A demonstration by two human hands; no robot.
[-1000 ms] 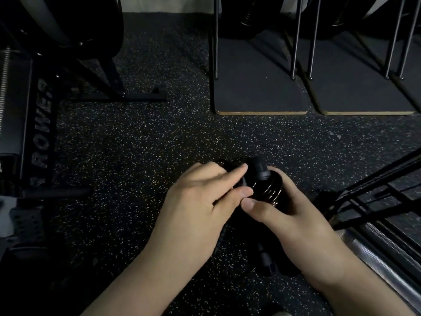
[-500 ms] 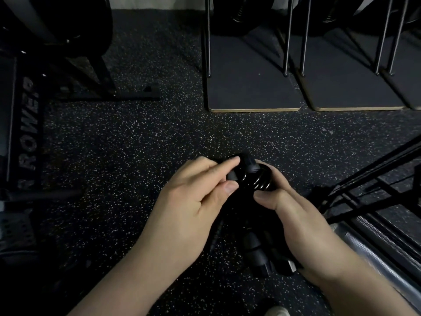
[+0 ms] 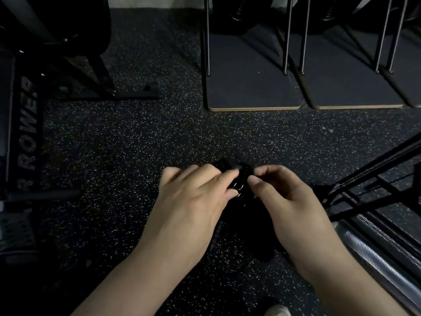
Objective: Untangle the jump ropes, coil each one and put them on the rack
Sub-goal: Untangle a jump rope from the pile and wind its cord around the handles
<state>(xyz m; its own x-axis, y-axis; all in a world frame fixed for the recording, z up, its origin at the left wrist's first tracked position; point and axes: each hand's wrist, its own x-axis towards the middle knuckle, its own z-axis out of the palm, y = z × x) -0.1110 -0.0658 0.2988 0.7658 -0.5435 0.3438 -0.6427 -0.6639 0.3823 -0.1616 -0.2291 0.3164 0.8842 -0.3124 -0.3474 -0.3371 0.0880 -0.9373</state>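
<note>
A black jump rope (image 3: 239, 185) is bunched into a small coil between my two hands, low over the speckled rubber floor. My left hand (image 3: 193, 197) grips the coil from the left, fingers curled over its top. My right hand (image 3: 284, 197) pinches it from the right with thumb and curled fingers. Dark handles and a length of rope (image 3: 250, 236) hang below the hands, mostly lost in shadow. No rope rack can be made out for certain.
A black rower frame (image 3: 27, 137) stands along the left. Two dark mats with pale edges (image 3: 252, 92) and thin metal uprights (image 3: 207, 37) lie ahead. Black metal bars (image 3: 376, 174) and a shiny rail (image 3: 382, 265) slant in from the right.
Both hands have stayed on the coil. The right hand has come up from under the coil to pinch it nearer the top, and the handles now hang lower in shadow.
</note>
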